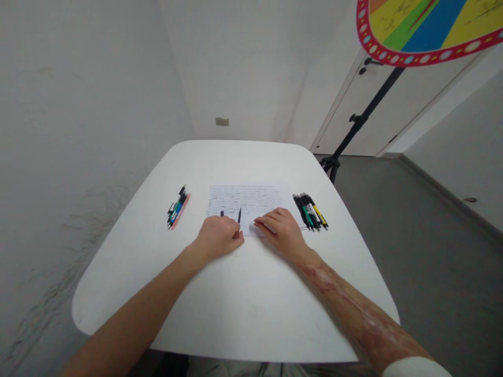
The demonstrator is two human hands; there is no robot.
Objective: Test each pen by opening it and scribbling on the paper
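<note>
My left hand (220, 235) is closed over the lower left of a handwritten sheet of paper (251, 196). From its fingers rises the slim dark end of a pen (239, 213). A second short dark piece (222, 213), perhaps a cap, shows above the knuckles. My right hand (281, 230) rests on the paper's lower right, thumb and fingertips pinched together; whatever lies between them is too small to make out. Just right of that hand, several pens (309, 212) lie side by side, black, green, white and yellow.
On the left of the white table (243, 303) lies a small group of pens (178, 209), blue, black and pink. Beyond the table's right edge, a colourful wheel (428, 31) stands on a black tripod (356, 125). Walls border the left and back; a door (377, 115) is behind the tripod.
</note>
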